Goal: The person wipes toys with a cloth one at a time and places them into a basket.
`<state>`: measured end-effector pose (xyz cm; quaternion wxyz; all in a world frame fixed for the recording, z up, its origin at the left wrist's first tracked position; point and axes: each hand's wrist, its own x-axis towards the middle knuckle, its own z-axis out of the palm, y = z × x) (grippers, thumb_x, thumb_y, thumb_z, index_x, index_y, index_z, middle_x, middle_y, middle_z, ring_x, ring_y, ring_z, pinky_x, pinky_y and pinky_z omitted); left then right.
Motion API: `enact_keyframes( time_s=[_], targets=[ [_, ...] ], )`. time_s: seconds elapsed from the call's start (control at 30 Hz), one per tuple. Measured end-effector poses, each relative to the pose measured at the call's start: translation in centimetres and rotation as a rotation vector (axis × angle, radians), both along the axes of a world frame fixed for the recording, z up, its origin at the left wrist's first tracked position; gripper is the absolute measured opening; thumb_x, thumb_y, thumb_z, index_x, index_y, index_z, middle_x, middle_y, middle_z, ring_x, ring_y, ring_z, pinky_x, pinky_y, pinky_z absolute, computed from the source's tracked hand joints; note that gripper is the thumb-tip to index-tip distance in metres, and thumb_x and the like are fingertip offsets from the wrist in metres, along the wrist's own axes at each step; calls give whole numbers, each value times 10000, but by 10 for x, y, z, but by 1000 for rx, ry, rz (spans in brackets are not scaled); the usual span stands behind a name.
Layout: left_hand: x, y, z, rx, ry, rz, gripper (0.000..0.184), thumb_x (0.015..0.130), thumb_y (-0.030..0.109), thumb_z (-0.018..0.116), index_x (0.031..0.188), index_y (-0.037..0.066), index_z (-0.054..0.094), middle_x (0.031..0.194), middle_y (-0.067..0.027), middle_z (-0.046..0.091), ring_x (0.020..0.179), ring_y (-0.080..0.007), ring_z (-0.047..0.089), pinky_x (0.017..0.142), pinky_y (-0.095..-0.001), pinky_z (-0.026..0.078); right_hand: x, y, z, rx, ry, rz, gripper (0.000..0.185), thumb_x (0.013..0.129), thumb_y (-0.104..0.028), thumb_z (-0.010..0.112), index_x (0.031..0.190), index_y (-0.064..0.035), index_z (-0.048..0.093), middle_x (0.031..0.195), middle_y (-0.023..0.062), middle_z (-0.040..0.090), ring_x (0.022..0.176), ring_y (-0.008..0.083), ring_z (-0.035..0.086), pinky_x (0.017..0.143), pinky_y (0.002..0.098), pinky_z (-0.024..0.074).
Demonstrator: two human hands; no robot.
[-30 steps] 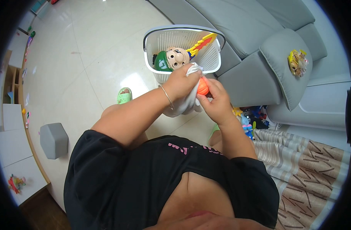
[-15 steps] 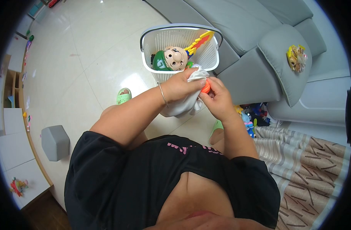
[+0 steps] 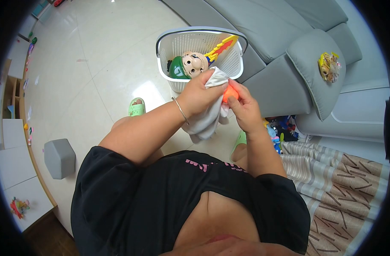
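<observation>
My left hand, with a bracelet at its wrist, is closed on a white cloth that hangs down below it. In my right hand is a small bright orange rounded object, held between thumb and fingers. The cloth presses against the orange object's left side, and fingers hide part of both. Just beyond my hands stands a white perforated basket with a dark handle. Inside it lie a toy face with a green cap and a yellow and red jagged toy.
A grey sofa runs along the right, with a cushion and a yellow packet on it. Toys lie by the striped curtain. A grey stool stands left, near the white cabinet.
The orange object has turned and shows more of its surface. My left hand and the cloth have shifted slightly, and the cloth hangs lower.
</observation>
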<state>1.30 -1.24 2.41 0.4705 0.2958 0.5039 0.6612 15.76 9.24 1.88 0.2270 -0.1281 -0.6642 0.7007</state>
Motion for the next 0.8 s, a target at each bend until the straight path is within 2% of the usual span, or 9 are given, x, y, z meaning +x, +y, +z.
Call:
enact_keyframes(
  time_s=[0.03, 0.13, 0.27, 0.37, 0.43, 0.5, 0.57, 0.63, 0.8],
  targets=[
    [0, -1, -2, 50, 147, 23, 318, 906, 157, 619, 1192, 35, 554, 1060, -27, 617, 979, -94, 570, 859, -259, 470, -1, -2, 0, -189, -12, -7, 522, 886, -129, 662, 1330, 20, 431, 1237, 121, 507, 1120, 178, 532, 967, 298, 443],
    [1, -3, 4, 26, 149, -9, 354, 898, 147, 631, 1225, 39, 550, 1088, -26, 618, 999, -89, 566, 868, -251, 465, -2, -4, 1, -349, -67, -20, 530, 889, -117, 658, 1323, 18, 386, 1243, 136, 511, 1135, 182, 528, 969, 312, 448],
    [-2, -6, 2, 52, 306, -81, 328, 882, 204, 630, 1152, 22, 589, 1021, -67, 634, 938, -118, 582, 832, -271, 480, 0, 3, -1, -342, -175, -18, 511, 875, -85, 667, 1291, 10, 387, 1253, 146, 509, 1143, 184, 525, 972, 323, 448],
    [-7, -5, -4, 11, 351, -57, 345, 887, 201, 625, 1166, 2, 580, 1059, -76, 637, 945, -129, 588, 845, -272, 480, 1, -1, -3, -265, -45, 15, 541, 850, -40, 678, 1308, 7, 394, 1256, 147, 506, 1139, 184, 528, 972, 321, 449],
    [-7, -2, 1, -27, 149, 10, 362, 896, 209, 622, 1172, -19, 568, 1085, -85, 634, 964, -142, 597, 854, -272, 480, 3, -5, -3, -140, -5, 87, 576, 827, 1, 680, 1327, -1, 394, 1268, 134, 506, 1156, 190, 524, 978, 321, 446],
    [-10, 0, 0, -3, 147, 25, 338, 906, 193, 608, 1173, -8, 559, 1057, -74, 632, 948, -141, 606, 836, -271, 491, 3, -5, -3, -54, 24, 91, 590, 819, 13, 680, 1335, -6, 395, 1275, 124, 505, 1166, 193, 520, 981, 319, 443],
    [-9, -2, 10, -38, -274, 4, 304, 911, 174, 594, 1166, 15, 551, 1025, -60, 624, 927, -128, 606, 812, -272, 502, 3, -7, 0, 31, 53, 90, 605, 810, 25, 681, 1343, -12, 396, 1283, 113, 504, 1175, 197, 517, 983, 316, 441],
    [-11, 0, 2, -25, -310, -25, 302, 925, 167, 580, 1188, 26, 533, 1050, -56, 618, 941, -130, 607, 826, -274, 502, 3, -10, 10, 254, 49, 68, 641, 802, 38, 678, 1363, -21, 374, 1290, 93, 504, 1182, 196, 514, 986, 314, 438],
    [-11, -2, 2, -15, -371, -75, 307, 939, 182, 570, 1206, 42, 517, 1070, -53, 610, 951, -118, 600, 838, -276, 499, 8, -4, 11, -27, -50, 71, 665, 814, 38, 664, 1388, -17, 332, 1285, 110, 500, 1170, 188, 521, 980, 319, 444]
  ],
)
